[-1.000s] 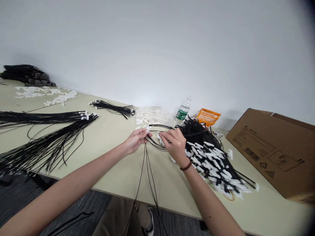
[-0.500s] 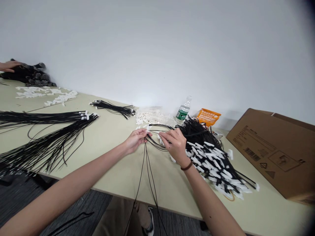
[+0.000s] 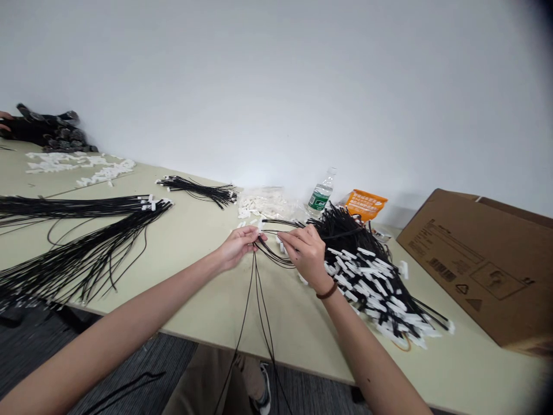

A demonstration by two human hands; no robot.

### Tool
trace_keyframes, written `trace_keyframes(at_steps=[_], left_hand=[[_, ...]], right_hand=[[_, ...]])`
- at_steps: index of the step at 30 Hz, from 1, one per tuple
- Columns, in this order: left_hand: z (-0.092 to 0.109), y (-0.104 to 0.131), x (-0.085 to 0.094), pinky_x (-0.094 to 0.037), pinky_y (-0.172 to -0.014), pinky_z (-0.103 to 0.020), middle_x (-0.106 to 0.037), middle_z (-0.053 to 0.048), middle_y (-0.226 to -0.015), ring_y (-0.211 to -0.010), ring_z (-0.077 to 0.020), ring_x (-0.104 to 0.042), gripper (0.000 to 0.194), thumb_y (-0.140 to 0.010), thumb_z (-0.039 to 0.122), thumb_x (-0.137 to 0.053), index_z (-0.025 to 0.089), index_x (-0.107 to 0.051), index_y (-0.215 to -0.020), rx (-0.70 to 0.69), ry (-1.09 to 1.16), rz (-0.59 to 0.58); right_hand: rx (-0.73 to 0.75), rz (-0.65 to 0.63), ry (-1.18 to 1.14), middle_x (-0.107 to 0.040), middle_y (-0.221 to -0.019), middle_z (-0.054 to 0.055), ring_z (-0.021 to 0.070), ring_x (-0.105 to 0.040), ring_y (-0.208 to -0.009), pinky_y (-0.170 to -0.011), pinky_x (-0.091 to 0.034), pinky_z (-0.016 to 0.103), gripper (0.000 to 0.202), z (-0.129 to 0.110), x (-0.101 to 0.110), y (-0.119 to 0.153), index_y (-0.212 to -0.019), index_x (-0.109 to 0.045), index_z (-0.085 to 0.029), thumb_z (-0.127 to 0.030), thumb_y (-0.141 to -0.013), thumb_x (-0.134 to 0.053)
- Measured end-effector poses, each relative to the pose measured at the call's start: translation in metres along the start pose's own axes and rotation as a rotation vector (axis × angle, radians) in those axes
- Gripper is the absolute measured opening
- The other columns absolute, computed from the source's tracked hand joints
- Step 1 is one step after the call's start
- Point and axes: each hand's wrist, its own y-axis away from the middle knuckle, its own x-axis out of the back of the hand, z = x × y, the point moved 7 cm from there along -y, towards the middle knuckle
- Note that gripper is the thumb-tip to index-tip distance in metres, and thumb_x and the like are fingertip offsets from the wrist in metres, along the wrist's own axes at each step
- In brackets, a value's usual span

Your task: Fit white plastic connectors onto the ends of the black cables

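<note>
Near the middle of the table my left hand pinches a white plastic connector, from which several thin black cables loop to the right. My right hand closes its fingertips on one thin black wire that runs across to the connector. Below my left hand a few loose black wires hang down over the table's front edge. Beside my right hand lies a heap of black cables with white connectors. The exact wire end between the right fingertips is too small to make out.
Cable bundles lie on the left. Farther back are a smaller bundle, a clear bag of white parts, a water bottle and an orange packet. A cardboard box stands right. Another person's hand touches black items.
Both my hands hold almost the same place and grip. At the far left, the other person's hand has drawn back toward the frame's edge.
</note>
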Motion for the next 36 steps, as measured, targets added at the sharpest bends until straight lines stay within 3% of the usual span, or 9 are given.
trace_keyframes(at_steps=[14,36], left_hand=[[-0.003,0.002,-0.004,-0.037,-0.055,-0.021,-0.063,-0.006,-0.077,-0.067,-0.0108,-0.054,0.025,-0.063,0.031,-0.073,0.013,-0.058,-0.073,0.026,-0.025,-0.02],[-0.006,0.003,-0.008,-0.035,-0.056,-0.022,-0.063,-0.005,-0.076,-0.066,-0.0103,-0.053,0.025,-0.066,0.033,-0.07,0.013,-0.059,-0.073,0.034,-0.091,-0.088]], right_hand=[[0.072,-0.03,0.065,-0.061,-0.07,0.001,0.0134,-0.046,-0.068,-0.062,-0.039,0.026,0.011,-0.014,-0.001,-0.001,-0.083,-0.066,-0.022,-0.02,-0.084,-0.055],[0.086,-0.048,0.011,-0.062,-0.069,0.001,0.0141,-0.045,-0.069,-0.062,-0.038,0.025,0.012,-0.014,-0.007,0.0,-0.078,-0.065,-0.021,-0.016,-0.083,-0.055]])
